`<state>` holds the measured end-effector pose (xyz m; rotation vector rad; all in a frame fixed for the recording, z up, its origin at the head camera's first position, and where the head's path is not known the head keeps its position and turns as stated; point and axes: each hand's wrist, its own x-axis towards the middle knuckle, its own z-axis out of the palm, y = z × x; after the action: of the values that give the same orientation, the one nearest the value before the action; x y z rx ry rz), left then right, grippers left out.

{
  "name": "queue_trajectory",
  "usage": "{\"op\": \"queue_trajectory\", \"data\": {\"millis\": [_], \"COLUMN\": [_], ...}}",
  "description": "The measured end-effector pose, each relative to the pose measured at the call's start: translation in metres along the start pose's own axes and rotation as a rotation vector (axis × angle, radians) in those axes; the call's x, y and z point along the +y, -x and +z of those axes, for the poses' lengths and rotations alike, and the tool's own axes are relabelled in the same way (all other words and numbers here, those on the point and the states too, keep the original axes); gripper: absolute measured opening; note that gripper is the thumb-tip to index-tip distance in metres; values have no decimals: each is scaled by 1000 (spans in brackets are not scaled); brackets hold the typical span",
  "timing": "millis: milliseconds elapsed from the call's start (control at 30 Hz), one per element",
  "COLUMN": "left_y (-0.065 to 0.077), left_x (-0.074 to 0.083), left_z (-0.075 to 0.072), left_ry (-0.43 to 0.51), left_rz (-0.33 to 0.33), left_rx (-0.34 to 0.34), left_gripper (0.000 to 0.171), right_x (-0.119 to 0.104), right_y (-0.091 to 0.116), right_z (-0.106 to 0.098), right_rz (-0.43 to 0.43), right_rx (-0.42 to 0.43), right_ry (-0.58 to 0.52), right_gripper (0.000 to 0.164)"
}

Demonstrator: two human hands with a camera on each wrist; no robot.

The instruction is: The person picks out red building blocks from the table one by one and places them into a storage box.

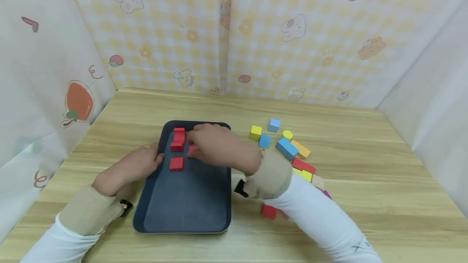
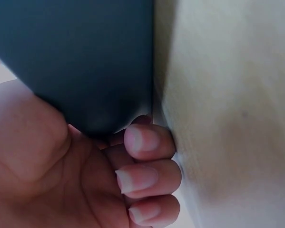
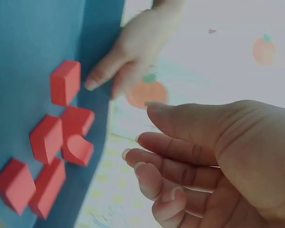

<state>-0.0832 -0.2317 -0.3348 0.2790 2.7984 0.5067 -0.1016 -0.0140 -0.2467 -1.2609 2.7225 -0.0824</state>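
Note:
A dark blue-grey tray (image 1: 188,202) lies on the table, with several red blocks (image 1: 176,164) in its far part. One of them, an arch block (image 3: 78,150), has a curved notch. My left hand (image 1: 137,164) holds the tray's left rim; in the left wrist view its fingers (image 2: 147,180) curl beneath the tray wall. My right hand (image 1: 219,145) is above the tray's far right part and hides some of the blocks in the head view. In the right wrist view its fingers (image 3: 152,180) are loosely bent with nothing between them, apart from the blocks.
Right of the tray lie loose blocks: a yellow cube (image 1: 255,132), a light blue cube (image 1: 274,125), a blue block (image 1: 287,148), an orange block (image 1: 300,149) and several others. The right sleeve (image 1: 314,202) covers part of this group. A patterned curtain (image 1: 256,52) hangs behind the table.

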Motion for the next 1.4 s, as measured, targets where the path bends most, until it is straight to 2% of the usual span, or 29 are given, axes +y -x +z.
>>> {"op": "queue_trajectory", "data": {"millis": [100, 267, 333, 500, 667, 833, 1033, 1267, 1400], "left_y": [0, 0, 0, 0, 0, 1, 2, 1, 1], "left_x": [-1, -2, -1, 1, 2, 0, 0, 0, -1], "left_z": [1, 1, 1, 1, 2, 1, 2, 3, 2], "left_ry": [4, -13, -20, -15, -8, -12, -30, -44, -44], "left_rz": [-8, 4, 10, 12, 2, 1, 13, 7, 2], "left_rx": [2, 24, 31, 33, 24, 26, 44, 42, 36], "left_gripper": [35, 36, 36, 35, 36, 39, 41, 42, 42], "right_x": [16, 57, 73, 105, 128, 141, 152, 161, 162], "right_y": [21, 56, 69, 98, 123, 142, 157, 160, 158], "right_z": [-2, 0, 2, 11, 23, 31, 39, 52, 56], "right_rz": [-19, -73, -65, 15, 104, 145, 235, 303, 357], "right_rx": [74, 209, 244, 309, 318, 300, 189, -16, -46], "right_ry": [-42, -110, -116, -171, -192, -168, -133, -161, -170], "right_gripper": [29, 22, 22, 21, 17, 15, 16, 12, 15]}}
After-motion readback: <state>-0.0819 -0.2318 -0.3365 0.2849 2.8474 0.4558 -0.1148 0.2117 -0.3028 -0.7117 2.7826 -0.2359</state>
